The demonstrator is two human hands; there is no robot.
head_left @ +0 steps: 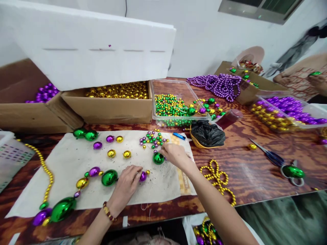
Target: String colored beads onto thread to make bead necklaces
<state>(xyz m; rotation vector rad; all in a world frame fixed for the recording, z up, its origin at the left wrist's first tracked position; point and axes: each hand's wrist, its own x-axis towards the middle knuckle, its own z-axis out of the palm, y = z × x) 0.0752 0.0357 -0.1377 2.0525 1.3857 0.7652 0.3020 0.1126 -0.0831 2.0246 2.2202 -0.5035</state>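
Observation:
A strand of green, purple and gold ornaments (82,183) lies across the white cloth (76,149). My left hand (128,180) rests over its right part, fingers bent together beside a purple bead (143,176); what they grip is hidden. My right hand (173,153) is closed at the edge of a pile of small beads (150,139), just right of a round green ornament (158,158); its fingertips are too small to make out. Loose gold ornaments (127,154) and purple ones (97,145) lie further left on the cloth.
Behind the cloth stand a cardboard box of gold beads (109,110) and a clear bin of small beads (170,106). On the right are a black bag (208,133), gold bead loops (217,175) and blue-handled scissors (273,157). Another person's hand (318,81) shows at far right.

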